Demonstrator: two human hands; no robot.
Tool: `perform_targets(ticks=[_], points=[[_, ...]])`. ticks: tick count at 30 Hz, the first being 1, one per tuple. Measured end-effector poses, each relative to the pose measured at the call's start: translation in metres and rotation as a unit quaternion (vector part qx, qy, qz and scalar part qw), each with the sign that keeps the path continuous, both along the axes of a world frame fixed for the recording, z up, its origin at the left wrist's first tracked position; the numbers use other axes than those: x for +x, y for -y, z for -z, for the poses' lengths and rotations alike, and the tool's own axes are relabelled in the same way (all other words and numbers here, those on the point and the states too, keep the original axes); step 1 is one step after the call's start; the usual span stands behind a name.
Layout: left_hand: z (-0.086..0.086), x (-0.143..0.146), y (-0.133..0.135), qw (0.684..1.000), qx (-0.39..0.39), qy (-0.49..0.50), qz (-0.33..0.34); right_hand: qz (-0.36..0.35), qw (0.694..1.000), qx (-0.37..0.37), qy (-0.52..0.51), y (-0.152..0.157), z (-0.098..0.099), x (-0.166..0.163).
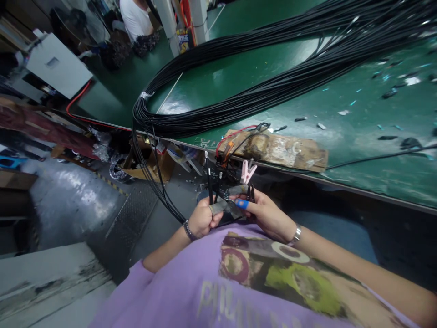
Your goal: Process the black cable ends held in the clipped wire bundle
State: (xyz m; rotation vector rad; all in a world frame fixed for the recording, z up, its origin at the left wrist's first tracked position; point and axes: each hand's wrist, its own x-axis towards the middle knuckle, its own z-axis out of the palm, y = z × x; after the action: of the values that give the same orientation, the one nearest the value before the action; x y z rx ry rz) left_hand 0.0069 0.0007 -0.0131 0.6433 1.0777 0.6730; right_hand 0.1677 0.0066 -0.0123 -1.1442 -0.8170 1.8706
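Low in front of my body, my left hand [201,218] is closed round black cables [210,186]. Their pale-tipped ends stick up above the fist. Opposite it, my right hand [268,215] pinches with thumb and fingers, and blue tape covers its thumb. A small dark tool [251,193] pokes up from between its fingers; its exact kind is hard to make out. Grey wrapping covers some fingers on both hands. The fingertips nearly meet over a cable, whose worked part is partly hidden. Just above the right hand is a pink clip [248,171] at the table edge.
A large bundle of black cables [211,119] loops over the green table [211,89]. A worn wooden block [290,152] with wires sits at its edge. Scraps litter the right side. A cardboard box [164,166] stands below; a white machine [58,66] and another person [135,19] are farther back.
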Motion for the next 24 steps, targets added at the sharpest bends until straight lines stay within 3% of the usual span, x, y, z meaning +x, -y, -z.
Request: perform_targets(ticks=[7,15,24], points=[[-0.0017,0.0017,0.0012,0.999,0.020,-0.030,0.009,0.007,0.998,0.029,0.057,-0.0017,-0.0068,-0.0040],[-0.0038,0.0028,0.0020,0.998,0.014,-0.054,0.025,-0.005,0.996,-0.092,-0.009,-0.0043,-0.0020,-0.0057],[-0.0051,0.0064,0.0011,0.995,0.043,-0.080,-0.051,0.049,0.995,-0.085,0.001,-0.0015,-0.0034,-0.0048]])
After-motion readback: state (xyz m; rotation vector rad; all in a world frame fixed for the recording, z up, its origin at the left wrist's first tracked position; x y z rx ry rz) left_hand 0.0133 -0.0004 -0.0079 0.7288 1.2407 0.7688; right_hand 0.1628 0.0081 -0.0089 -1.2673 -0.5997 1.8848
